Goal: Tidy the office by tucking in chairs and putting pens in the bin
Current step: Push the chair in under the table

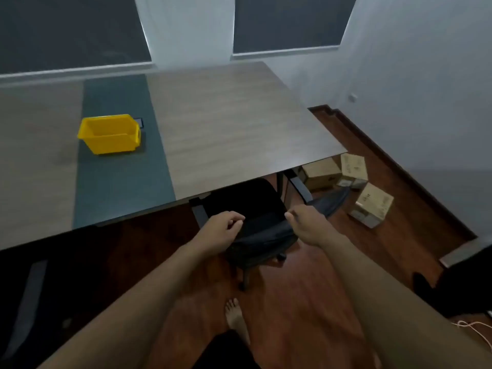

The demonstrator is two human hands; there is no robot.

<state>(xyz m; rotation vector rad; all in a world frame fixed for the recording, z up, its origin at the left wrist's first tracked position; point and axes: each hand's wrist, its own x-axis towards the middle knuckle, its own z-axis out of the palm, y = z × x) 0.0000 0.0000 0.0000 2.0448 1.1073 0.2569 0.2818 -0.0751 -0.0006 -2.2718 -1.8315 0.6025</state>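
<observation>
A black office chair (247, 201) stands at the near edge of the wooden desk (226, 129), its seat partly under the desktop and its backrest (266, 237) towards me. My left hand (226, 226) curls on the backrest's left end. On the top edge further right, my right hand (306, 222) grips the same backrest. A yellow bin (110, 134) sits on the desk's dark centre strip, far left of the chair, and looks empty. No pens are visible.
Three cardboard boxes (354, 182) lie on the wooden floor beyond the desk's right corner. Another dark chair (29, 294) stands at the lower left. A black object (463, 278) and a white cord (471, 326) are at the right. My bare foot (234, 314) is behind the chair.
</observation>
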